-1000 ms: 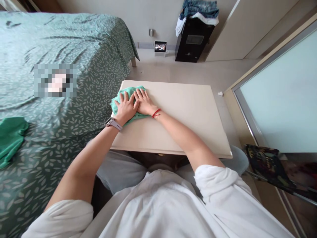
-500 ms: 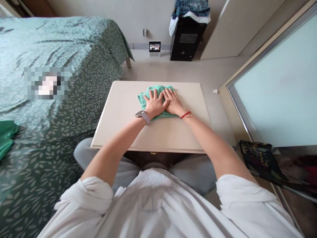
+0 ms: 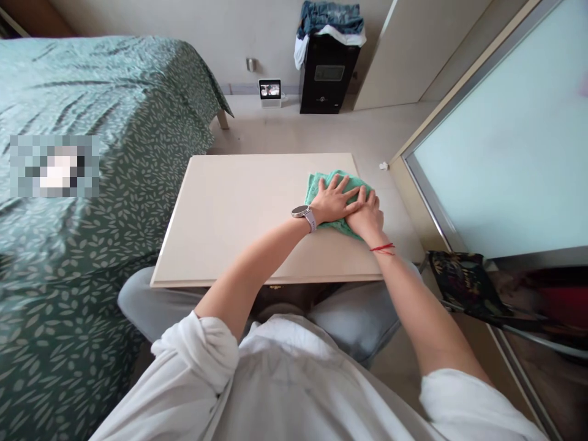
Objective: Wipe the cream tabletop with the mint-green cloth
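The green cloth (image 3: 316,185) lies spread on the pale counter (image 3: 239,214), near its far right corner, and it reaches to the right edge. The left hand (image 3: 334,201) presses flat on the cloth, its fingers apart from each other, and its thumb side touches the right hand (image 3: 366,215). The right hand is on the right part of the cloth, at the right edge of the counter. Its fingers are bent and near together, but I cannot tell if they grip the cloth. On the left wrist there is a watch (image 3: 301,212), on the right wrist a red string (image 3: 383,248). The left part of the counter is beside the bed (image 3: 151,147), and beyond the far edge a small screen (image 3: 270,90) stands on the floor (image 3: 280,131)
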Motion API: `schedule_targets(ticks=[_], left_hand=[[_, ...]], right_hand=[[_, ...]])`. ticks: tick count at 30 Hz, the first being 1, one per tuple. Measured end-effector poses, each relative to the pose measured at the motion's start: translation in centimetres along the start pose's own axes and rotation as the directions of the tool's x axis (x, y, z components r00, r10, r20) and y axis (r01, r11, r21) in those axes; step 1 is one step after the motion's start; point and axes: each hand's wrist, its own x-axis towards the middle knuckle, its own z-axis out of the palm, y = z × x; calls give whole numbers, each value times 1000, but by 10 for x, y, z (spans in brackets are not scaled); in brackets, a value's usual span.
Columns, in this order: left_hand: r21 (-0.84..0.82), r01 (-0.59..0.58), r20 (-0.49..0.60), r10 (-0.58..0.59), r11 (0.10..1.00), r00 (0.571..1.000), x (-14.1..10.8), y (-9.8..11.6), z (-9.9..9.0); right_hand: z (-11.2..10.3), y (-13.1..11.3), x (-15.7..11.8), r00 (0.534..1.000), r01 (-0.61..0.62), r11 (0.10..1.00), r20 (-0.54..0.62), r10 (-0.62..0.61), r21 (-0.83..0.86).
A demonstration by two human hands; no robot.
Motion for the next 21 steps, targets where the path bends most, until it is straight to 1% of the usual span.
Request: schedule_targets(ticks=[2,4,7,10,13,16,19,21], left_hand=[[-3,-49,12,49,999,999,-6,0,0],[-10,-69,21,69,998,997,-15,-4,-1],[-18,-48,24,49,999,999,-33,-16,-4],[-21,13,20,-12,1000,1000,-58,-40,-9],[-18,105,-5,-105,994,994,-89,-72,-15],[2,219,-32,-219,976,975,-126,-108,-23],[3,339,-68,-338,941,939,-165,-144,-32],[-6,420,-95,-419,907,903,-191,-165,-38]], right_hand=[[1,-6,-15,998,-55,998,-43,54,-12],[1,-17,-26,995,-61,997,-81,56,-54],[1,-39,-35,998,-10,991,-70,0,-137],[5,-71,-36,997,73,986,-9,-75,-150],[16,-113,-33,983,181,982,18,-180,-53],[28,-165,-32,953,301,952,23,-302,50],[37,-222,-34,917,383,920,90,-389,76],[41,-257,-38,880,446,889,132,-456,102]])
